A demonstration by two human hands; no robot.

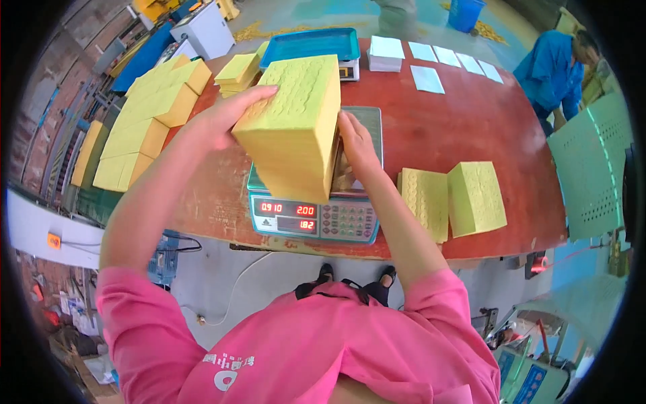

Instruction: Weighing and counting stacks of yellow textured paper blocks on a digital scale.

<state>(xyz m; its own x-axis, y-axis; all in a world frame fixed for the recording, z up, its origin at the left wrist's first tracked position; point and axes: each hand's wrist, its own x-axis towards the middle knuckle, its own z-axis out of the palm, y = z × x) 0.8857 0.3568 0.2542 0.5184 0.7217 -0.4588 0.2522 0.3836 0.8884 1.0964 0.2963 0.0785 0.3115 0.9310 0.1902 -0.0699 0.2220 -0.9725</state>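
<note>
Head view: the left hand (219,124) and right hand (356,145) clamp a thick yellow stack (293,128) from either side, held tilted over the digital scale (316,215) at the red table's (471,121) near edge; two smaller yellow stacks (454,198) lie toward its near right corner; more yellow piles (151,114) line its left edge.

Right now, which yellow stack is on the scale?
The tall yellow stack held between both hands, on the scale. The other yellow stacks lie on the red table.
</note>
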